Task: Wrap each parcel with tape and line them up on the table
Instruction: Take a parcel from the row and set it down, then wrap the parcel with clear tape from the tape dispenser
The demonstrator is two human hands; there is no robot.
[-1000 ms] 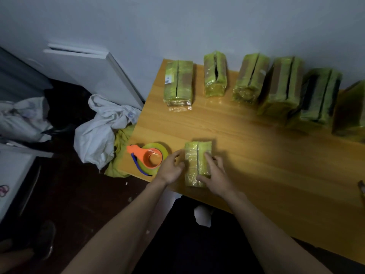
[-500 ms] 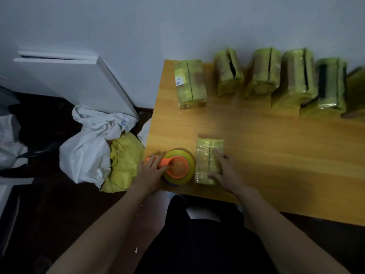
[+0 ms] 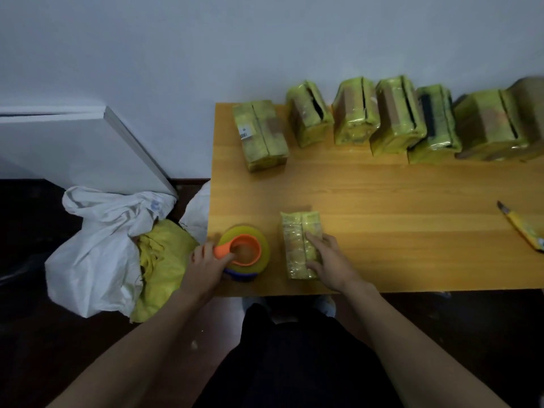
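On the far left, on the dark floor, a crumpled white sack (image 3: pixel 97 245) lies with a yellow cloth bundle (image 3: pixel 162 266) against it, and a flat white board (image 3: pixel 82 148) leans on the pale wall behind them. Both are just beside the left edge of the light wooden table (image 3: pixel 382 195).

Your left hand (image 3: pixel 206 269) is at the near left corner of the table. Its fingers curl around the orange plastic handle of the tape dispenser (image 3: pixel 240 253), which carries a yellowish roll of tape and rests on the table top. So this hand holds the dispenser.

A little to the right, the small rectangular parcel in yellow-green wrapping (image 3: pixel 297 245) lies flat near the front edge of the table, close to the dispenser but not touching it. Your right hand (image 3: pixel 326 260) rests on its right side, with the fingers spread over the top and the thumb low against its near end; it holds the parcel down.

At the back of the table, along the wall, a row of yellow-green taped parcels (image 3: pixel 353 119) stands, the leftmost one a bit apart, the others nearly touching.

At the right edge, a yellow utility knife (image 3: pixel 521 228) lies on the table, well apart from your hands.
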